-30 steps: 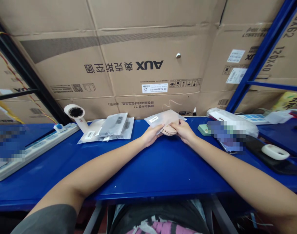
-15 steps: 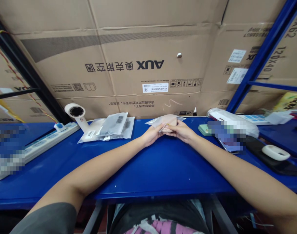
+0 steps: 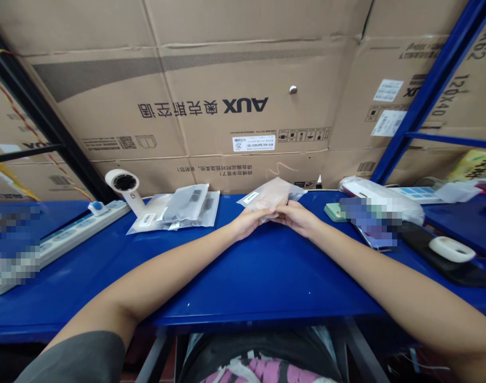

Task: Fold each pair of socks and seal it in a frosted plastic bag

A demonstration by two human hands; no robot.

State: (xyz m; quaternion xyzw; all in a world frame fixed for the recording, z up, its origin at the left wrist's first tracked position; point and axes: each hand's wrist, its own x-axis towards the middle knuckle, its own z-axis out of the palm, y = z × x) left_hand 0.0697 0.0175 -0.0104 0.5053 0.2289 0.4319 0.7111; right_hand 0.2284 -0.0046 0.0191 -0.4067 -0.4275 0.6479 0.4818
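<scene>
I see my left hand (image 3: 248,222) and right hand (image 3: 296,217) both pinching the near edge of a clear pouch (image 3: 269,194) of beige fabric, which lies straight ahead, just above the blue bench (image 3: 243,276), long axis left-to-right, equally near both.

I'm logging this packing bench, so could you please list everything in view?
pouch: one, clear with beige contents, held over the bench
packets: a few, grey, stacked left of the hands
power strip: one, white, far left
lamp: one, white, beside the packets
phone: one, green, right
bench: one, blue
boxes: several, brown, behind
left hand: holding the pouch
right hand: holding the pouch
</scene>
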